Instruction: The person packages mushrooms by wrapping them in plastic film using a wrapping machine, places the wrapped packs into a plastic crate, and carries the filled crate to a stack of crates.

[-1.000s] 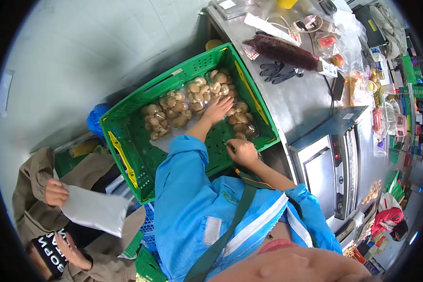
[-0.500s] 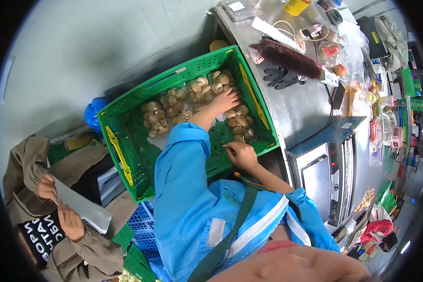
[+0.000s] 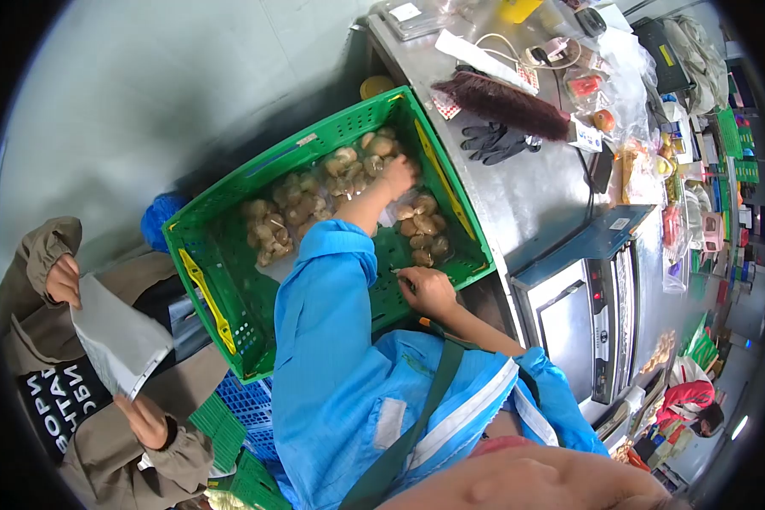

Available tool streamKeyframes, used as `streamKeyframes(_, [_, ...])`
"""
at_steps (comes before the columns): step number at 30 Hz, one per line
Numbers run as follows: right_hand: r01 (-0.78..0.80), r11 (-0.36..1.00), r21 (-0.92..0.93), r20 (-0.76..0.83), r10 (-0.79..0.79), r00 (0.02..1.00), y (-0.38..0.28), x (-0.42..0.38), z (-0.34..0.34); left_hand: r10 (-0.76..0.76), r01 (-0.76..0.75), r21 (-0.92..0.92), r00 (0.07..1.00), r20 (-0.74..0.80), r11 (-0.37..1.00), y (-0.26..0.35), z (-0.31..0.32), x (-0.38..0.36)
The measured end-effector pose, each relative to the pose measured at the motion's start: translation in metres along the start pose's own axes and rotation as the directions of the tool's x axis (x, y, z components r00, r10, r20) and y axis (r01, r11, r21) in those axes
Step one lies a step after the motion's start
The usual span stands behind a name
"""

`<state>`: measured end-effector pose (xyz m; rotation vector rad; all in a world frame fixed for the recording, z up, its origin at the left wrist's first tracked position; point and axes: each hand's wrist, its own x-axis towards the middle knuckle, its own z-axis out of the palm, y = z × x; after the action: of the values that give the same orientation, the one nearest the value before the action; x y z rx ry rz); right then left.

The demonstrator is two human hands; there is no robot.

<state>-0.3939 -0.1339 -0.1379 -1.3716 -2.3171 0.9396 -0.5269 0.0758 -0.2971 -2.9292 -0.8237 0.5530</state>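
Mushrooms (image 3: 422, 228) in clear packs sit mid-frame in the green crate (image 3: 229, 202), where the left hand (image 3: 399, 175), curled, grip hidden, seems to be adjusting 1 pack, calling for gentle pressure, while the right hand (image 3: 429, 291) is half-closed nearby, its hold unclear.

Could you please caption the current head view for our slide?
One bare hand reaches among mushrooms in a green crate, the other hand at its near side.

mushroom packs (image 3: 268, 231): glossy clear plastic | crate (image 3: 229, 201): matt plastic | table (image 3: 531, 194): smooth metal
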Motion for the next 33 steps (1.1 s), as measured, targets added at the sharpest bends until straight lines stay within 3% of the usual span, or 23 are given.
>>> streamKeyframes(3, [0.029, 1.000, 0.004, -0.035, -0.029, 0.999, 0.002, -0.002, 0.004, -0.078, 0.091, -0.122, 0.991, 0.107, 0.988, -0.010, 0.001, 0.006])
streamKeyframes(6, [0.007, 1.000, 0.005, -0.015, -0.007, 1.000, 0.001, 0.003, 0.001, -0.113, 0.112, -0.115, 0.994, 0.004, 0.987, -0.009, 0.002, -0.006])
streamKeyframes(8, [0.038, 0.999, 0.036, -0.054, -0.036, 0.998, 0.003, 0.002, 0.004, -0.228, 0.160, -0.239, 0.930, -0.288, 0.958, 0.010, 0.003, -0.022])
streamKeyframes(9, [0.044, 0.998, 0.037, -0.048, -0.042, 0.998, 0.004, 0.002, 0.004, -0.235, 0.168, -0.241, 0.929, -0.285, 0.956, 0.021, 0.001, -0.034])
streamKeyframes(10, [0.040, 0.999, 0.035, -0.044, -0.039, 0.998, 0.004, 0.002, 0.004, -0.448, 0.253, -0.442, 0.789, -0.421, 0.860, 0.031, -0.015, -0.055])
streamKeyframes(11, [0.035, 0.999, 0.033, -0.040, -0.034, 0.999, 0.004, 0.002, 0.003, -0.647, 0.273, -0.634, 0.589, -0.484, 0.723, 0.039, -0.026, -0.076])
streamKeyframes(13, [0.039, 0.998, 0.046, -0.047, -0.037, 0.998, 0.002, 0.003, 0.002, -0.880, 0.360, -0.833, 0.387, -0.276, 0.420, 0.039, -0.016, -0.129])
streamKeyframes(14, [0.037, 0.998, 0.057, -0.061, -0.034, 0.998, 0.001, 0.004, 0.002, -0.931, 0.320, -0.875, 0.176, -0.321, 0.363, 0.035, 0.001, -0.156])
streamKeyframes(15, [0.037, 0.997, 0.062, -0.060, -0.033, 0.998, 0.001, 0.005, 0.001, -0.994, 0.564, -0.823, 0.108, -0.009, 0.069, 0.030, -0.024, -0.197])
streamKeyframes(16, [0.033, 0.998, 0.057, -0.043, -0.030, 0.999, 0.001, 0.005, 0.000, -0.928, 0.673, -0.738, -0.248, -0.277, 0.041, 0.041, 0.056, -0.213])
streamKeyframes(18, [0.042, 0.997, 0.058, -0.012, -0.041, 0.999, 0.000, 0.005, 0.000, -0.805, 0.599, -0.677, -0.593, -0.018, -0.427, 0.045, 0.088, -0.262])
streamKeyframes(19, [0.032, 0.997, 0.064, -0.019, -0.031, 0.999, -0.001, 0.005, 0.000, -0.796, 0.598, -0.670, -0.605, -0.017, -0.440, 0.051, 0.101, -0.268])
streamKeyframes(21, [0.037, 0.997, 0.071, -0.022, -0.035, 0.999, -0.002, 0.008, 0.001, -0.652, 0.426, -0.514, -0.627, 0.425, -0.745, 0.057, 0.124, -0.274])
streamKeyframes(25, [0.051, 0.998, 0.049, -0.030, -0.050, 0.998, -0.004, 0.006, 0.001, -0.704, 0.444, -0.567, -0.586, 0.401, -0.693, 0.045, 0.122, -0.254])
streamKeyframes(26, [0.050, 0.998, 0.041, -0.019, -0.049, 0.999, -0.004, 0.007, 0.001, -0.706, 0.413, -0.585, -0.531, 0.468, -0.698, 0.046, 0.119, -0.261])
streamKeyframes(30, [0.041, 0.999, 0.007, 0.002, -0.041, 0.999, -0.002, 0.005, 0.003, -0.725, 0.409, -0.627, -0.559, 0.402, -0.663, 0.050, 0.119, -0.255])
streamKeyframes(32, [0.028, 1.000, 0.004, -0.008, -0.028, 1.000, -0.002, 0.005, 0.002, -0.907, 0.698, -0.644, -0.421, -0.016, -0.313, 0.053, 0.077, -0.236])
streamKeyframes(33, [0.036, 0.999, 0.004, -0.008, -0.036, 0.999, -0.002, 0.004, 0.001, -0.964, 0.652, -0.753, -0.249, -0.096, -0.093, 0.058, 0.058, -0.219])
